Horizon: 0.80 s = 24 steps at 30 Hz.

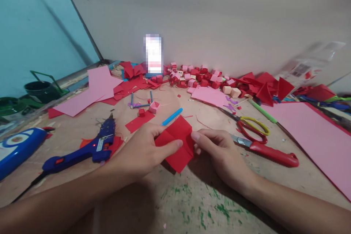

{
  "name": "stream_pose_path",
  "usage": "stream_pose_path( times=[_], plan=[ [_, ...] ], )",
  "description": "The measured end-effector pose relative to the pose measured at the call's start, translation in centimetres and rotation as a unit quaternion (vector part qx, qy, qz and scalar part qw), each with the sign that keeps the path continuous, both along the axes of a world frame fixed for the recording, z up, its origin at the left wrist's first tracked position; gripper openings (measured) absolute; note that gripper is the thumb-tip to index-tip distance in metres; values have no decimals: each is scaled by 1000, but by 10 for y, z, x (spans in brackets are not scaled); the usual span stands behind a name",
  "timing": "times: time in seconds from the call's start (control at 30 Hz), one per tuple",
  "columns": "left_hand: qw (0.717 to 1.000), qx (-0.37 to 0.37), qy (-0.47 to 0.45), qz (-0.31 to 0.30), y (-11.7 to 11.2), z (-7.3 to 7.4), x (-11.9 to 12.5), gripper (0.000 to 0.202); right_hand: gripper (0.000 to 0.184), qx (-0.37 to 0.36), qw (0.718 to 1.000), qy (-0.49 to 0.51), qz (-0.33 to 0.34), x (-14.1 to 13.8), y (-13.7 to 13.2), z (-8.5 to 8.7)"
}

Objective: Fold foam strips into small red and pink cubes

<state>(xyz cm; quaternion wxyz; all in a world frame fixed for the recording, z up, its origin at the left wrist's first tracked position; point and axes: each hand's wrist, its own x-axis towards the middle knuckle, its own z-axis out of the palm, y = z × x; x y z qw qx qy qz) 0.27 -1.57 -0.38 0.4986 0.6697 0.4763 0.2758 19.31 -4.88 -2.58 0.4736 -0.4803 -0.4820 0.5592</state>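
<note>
Currently pinching creased red paper piece at centre of frame with left hand | pinching its right edge with right hand | showing blue plastic glue gun at lower left, red-handled cutter at lower right

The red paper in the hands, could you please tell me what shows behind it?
Beyond the red paper, a blue stick lies on the table; whatever the paper and left hand cover cannot be seen.

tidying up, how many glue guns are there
1: the blue glue gun lies on the table, left of the left hand, which holds red paper. No other shows.
</note>
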Motion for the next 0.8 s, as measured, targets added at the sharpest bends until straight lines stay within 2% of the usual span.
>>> stream_pose_path(
  times=[0.13, 0.27, 0.57, 0.7, 0.8],
  plan=[
    [997, -40, -60, 0, 0, 4, 2, 27, 34, 1, 998, -36, 53, 2, 0, 1],
    [995, -58, -74, 12, 1, 6, 2, 27, 36, 12, 997, -52, 59, 2, 0, 0],
    [998, -24, -30, 54, 1, 11, 1, 35, 32, 4, 996, -44, 77, 1, 0, -2],
    [993, 15, -33, 116, 9, 6, -3, 32, 31, 19, 993, -77, 87, 1, -1, 1],
    [991, 16, -48, 120, 14, 5, -7, 31, 28, 29, 997, -54, 50, 1, -1, 2]
  ],
)
